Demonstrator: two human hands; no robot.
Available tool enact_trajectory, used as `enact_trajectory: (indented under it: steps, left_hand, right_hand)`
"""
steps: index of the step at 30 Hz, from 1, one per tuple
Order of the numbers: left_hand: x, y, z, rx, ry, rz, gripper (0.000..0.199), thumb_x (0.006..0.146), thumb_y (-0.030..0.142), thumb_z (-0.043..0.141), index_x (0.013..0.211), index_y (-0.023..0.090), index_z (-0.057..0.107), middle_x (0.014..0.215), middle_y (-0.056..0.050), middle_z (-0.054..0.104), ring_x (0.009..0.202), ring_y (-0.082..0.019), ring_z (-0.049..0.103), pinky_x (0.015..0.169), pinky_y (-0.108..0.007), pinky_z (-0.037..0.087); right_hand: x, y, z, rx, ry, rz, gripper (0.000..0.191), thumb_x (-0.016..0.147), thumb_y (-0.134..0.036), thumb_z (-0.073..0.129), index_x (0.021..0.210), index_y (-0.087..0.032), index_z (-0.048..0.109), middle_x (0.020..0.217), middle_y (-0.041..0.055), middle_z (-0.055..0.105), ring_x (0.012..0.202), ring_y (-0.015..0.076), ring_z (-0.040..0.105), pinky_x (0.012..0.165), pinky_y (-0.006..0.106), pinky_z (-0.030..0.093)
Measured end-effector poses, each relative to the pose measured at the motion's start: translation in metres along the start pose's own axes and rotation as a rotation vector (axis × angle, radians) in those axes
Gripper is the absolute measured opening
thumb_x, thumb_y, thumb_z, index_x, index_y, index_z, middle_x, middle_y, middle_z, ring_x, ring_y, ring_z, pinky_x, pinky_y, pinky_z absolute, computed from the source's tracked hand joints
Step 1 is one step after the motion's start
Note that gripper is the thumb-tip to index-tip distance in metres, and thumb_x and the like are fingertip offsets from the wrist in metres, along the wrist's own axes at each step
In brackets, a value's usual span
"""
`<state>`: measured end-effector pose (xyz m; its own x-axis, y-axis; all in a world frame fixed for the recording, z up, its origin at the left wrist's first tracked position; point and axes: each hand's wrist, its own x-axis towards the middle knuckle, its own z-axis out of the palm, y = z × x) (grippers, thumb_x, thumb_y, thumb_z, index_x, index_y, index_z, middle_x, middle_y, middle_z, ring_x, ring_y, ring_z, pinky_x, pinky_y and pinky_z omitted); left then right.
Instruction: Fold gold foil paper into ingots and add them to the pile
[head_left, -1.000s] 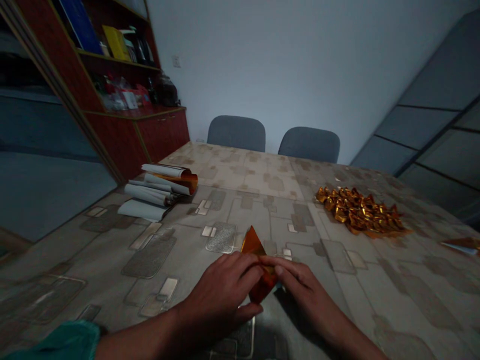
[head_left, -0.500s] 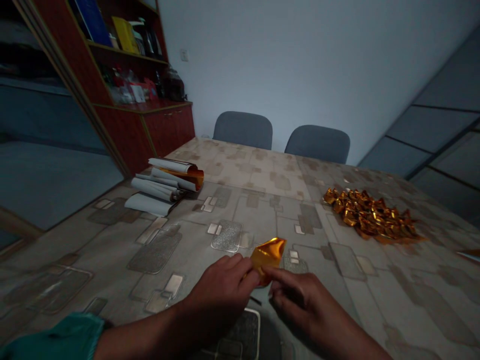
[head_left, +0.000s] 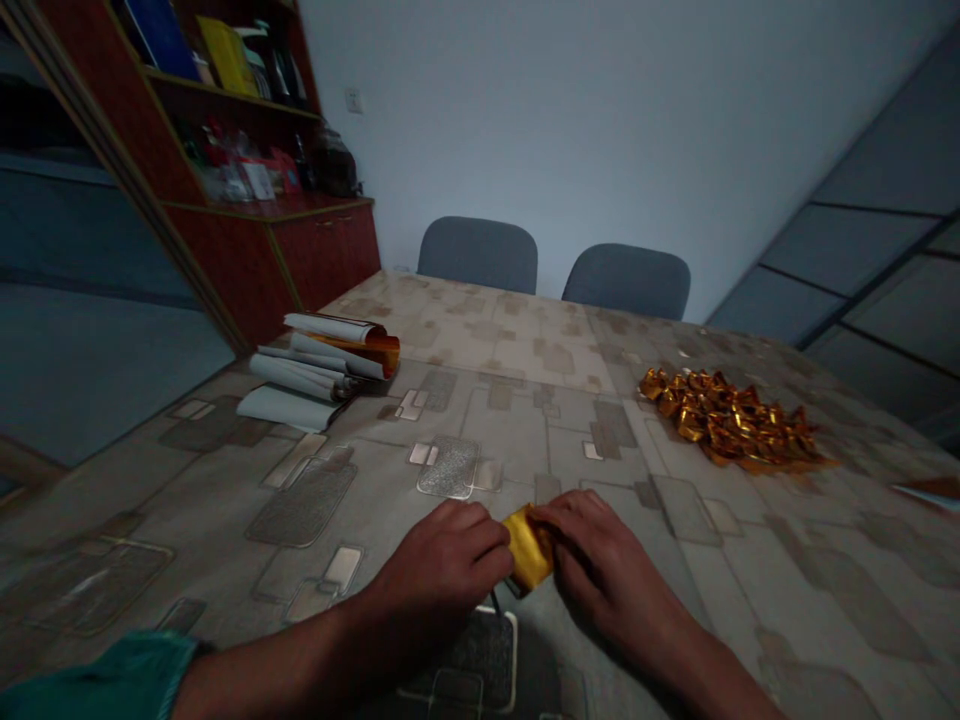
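Between my hands is a small piece of gold foil paper (head_left: 529, 550), folded into a compact shape above the patterned tablecloth (head_left: 510, 420). My left hand (head_left: 459, 556) grips its left edge, fingers curled and pressed together. On the other side, my right hand (head_left: 592, 548) pinches the right edge with thumb and fingers. A thin dark strip shows below my left fingertips; I cannot make out what it is. Several folded gold foil pieces (head_left: 739, 420) lie grouped on the table at the right.
Folded sheets (head_left: 322, 370), pale outside and gold inside, lie at the table's left. Two grey chairs (head_left: 478, 254) (head_left: 627, 280) stand behind the far edge. A paper piece (head_left: 930, 494) lies at the far right, and a red cabinet (head_left: 322, 250) stands back left.
The gold foil's pointed upper corner no longer shows, and the piece looks smaller and squarer. My right hand has moved up and its fingers have closed on the foil's right side. The view has shifted slightly.
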<state>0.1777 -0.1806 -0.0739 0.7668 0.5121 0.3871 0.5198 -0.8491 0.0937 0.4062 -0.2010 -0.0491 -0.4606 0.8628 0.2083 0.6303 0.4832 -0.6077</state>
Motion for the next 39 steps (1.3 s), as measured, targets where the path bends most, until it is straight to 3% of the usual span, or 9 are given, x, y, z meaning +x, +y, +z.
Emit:
enact_trajectory:
  steps: [6, 12, 19, 24, 30, 39]
  left_hand:
    - [0.0, -0.001, -0.013, -0.01, -0.104, -0.093, 0.013, 0.086, 0.007, 0.056, 0.084, 0.019, 0.061, 0.086, -0.003, 0.065, 0.077, -0.021, 0.055, 0.069, -0.034, 0.038]
    - [0.0, -0.004, -0.015, -0.064, -0.178, -0.131, 0.013, 0.081, 0.007, 0.057, 0.086, 0.018, 0.062, 0.09, -0.003, 0.065, 0.081, -0.021, 0.056, 0.07, -0.034, 0.039]
    - [0.0, -0.009, -0.021, -0.258, -0.236, -0.3, 0.004, 0.086, 0.021, 0.066, 0.087, 0.02, 0.063, 0.092, -0.001, 0.063, 0.087, -0.02, 0.057, 0.075, -0.033, 0.039]
    - [0.001, -0.016, -0.029, -0.357, -0.265, -0.379, 0.01, 0.082, 0.022, 0.07, 0.091, 0.021, 0.065, 0.097, -0.001, 0.062, 0.095, -0.022, 0.058, 0.082, -0.034, 0.04]
    - [0.003, -0.022, -0.037, -0.415, -0.27, -0.439, 0.006, 0.088, 0.02, 0.064, 0.087, 0.02, 0.07, 0.095, -0.002, 0.063, 0.095, -0.021, 0.059, 0.084, -0.033, 0.043]
    - [0.001, -0.021, -0.028, -0.383, -0.204, -0.479, 0.007, 0.087, 0.019, 0.064, 0.082, 0.019, 0.068, 0.091, -0.002, 0.062, 0.091, -0.02, 0.058, 0.081, -0.033, 0.04]
  right_hand:
    - [-0.002, -0.011, -0.001, -0.089, -0.076, 0.042, 0.016, 0.091, -0.014, 0.06, 0.105, -0.019, 0.064, 0.102, 0.0089, 0.061, 0.096, 0.0265, 0.054, 0.083, 0.042, 0.045]
    - [-0.003, -0.015, 0.002, -0.116, -0.1, 0.015, 0.033, 0.071, -0.017, 0.083, 0.096, -0.022, 0.063, 0.103, 0.0054, 0.063, 0.097, 0.028, 0.054, 0.084, 0.042, 0.042]
    - [-0.002, -0.006, 0.017, -0.101, -0.011, 0.006, 0.012, 0.085, -0.013, 0.069, 0.084, -0.021, 0.06, 0.093, 0.0054, 0.063, 0.088, 0.025, 0.056, 0.079, 0.04, 0.043]
    - [-0.001, -0.005, 0.019, -0.086, 0.004, 0.001, 0.016, 0.092, -0.016, 0.055, 0.077, -0.021, 0.055, 0.087, 0.0061, 0.062, 0.083, 0.0242, 0.056, 0.073, 0.039, 0.041]
    - [0.0, -0.004, 0.022, -0.052, 0.022, 0.043, 0.018, 0.09, -0.015, 0.053, 0.073, -0.022, 0.051, 0.08, 0.0046, 0.06, 0.079, 0.0231, 0.055, 0.071, 0.037, 0.04]
    - [0.004, -0.001, 0.032, -0.149, 0.113, 0.063, 0.018, 0.081, -0.011, 0.055, 0.068, -0.022, 0.048, 0.072, 0.0035, 0.058, 0.073, 0.023, 0.053, 0.067, 0.035, 0.036]
